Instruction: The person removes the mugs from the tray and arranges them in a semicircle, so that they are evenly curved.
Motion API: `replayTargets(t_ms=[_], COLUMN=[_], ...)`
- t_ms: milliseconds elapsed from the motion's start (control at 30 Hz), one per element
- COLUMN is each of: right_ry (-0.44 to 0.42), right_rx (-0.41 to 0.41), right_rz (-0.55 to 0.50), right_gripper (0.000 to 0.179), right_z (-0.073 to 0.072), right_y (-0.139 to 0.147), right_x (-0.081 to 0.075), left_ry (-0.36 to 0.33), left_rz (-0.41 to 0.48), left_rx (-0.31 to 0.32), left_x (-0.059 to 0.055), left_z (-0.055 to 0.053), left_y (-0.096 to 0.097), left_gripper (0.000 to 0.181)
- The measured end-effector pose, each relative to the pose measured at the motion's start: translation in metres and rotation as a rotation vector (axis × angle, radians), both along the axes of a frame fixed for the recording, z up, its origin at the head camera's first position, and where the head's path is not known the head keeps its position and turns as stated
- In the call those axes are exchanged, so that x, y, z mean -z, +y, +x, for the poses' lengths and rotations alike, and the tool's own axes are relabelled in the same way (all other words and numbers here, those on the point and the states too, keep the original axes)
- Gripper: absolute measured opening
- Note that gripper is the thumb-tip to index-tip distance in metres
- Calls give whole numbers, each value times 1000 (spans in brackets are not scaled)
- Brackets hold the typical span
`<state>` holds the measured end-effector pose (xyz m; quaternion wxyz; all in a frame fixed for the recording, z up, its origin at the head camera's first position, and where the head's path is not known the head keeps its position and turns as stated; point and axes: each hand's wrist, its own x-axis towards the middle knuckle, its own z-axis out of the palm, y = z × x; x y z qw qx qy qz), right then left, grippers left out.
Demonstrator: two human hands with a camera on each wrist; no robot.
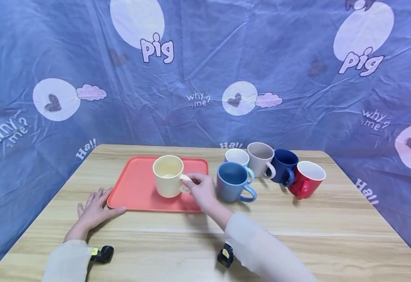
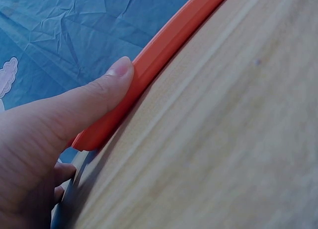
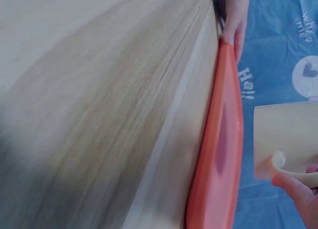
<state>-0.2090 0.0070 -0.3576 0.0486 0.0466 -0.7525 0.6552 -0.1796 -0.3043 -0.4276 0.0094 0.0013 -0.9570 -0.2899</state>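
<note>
My right hand (image 1: 205, 192) pinches the handle of a cream mug (image 1: 166, 183), which is upright. In the right wrist view a narrow gap shows between the mug (image 3: 285, 132) and the coral-red tray (image 3: 218, 154), so it hangs just above it. At the front left corner of the tray (image 1: 133, 188) lies my left hand (image 1: 95, 211), fingers spread and fairly straight. Its thumb (image 2: 107, 87) touches the front rim in the left wrist view; the other fingers are mostly hidden there.
Right of the tray stand a medium-blue mug (image 1: 231, 188), a pale-blue mug (image 1: 236, 157) partly behind it, a grey mug (image 1: 258, 160), a navy mug (image 1: 280, 168) and a tilted red mug (image 1: 302, 184). A blue printed cloth (image 1: 198, 70) hangs behind the wooden table (image 1: 156, 243).
</note>
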Motion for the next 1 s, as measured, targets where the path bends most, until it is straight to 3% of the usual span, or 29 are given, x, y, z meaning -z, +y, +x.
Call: replayTargets(t_ms=[367,767,1000], right_ry=[12,13,14], right_rx=[-74,-47,-33], right_rz=[-72,-5,-43], right_gripper=[17,14,14], right_z=[22,37,44], right_y=[38,77,96], right_x=[-9,-6,-1], left_ry=[16,9,12], left_rz=[-1,5,-1], left_rx=[2,9,6], left_x=[0,0,0], left_z=[-2,-1,-1], left_y=[-2,1,0], left_gripper=[95,94,95])
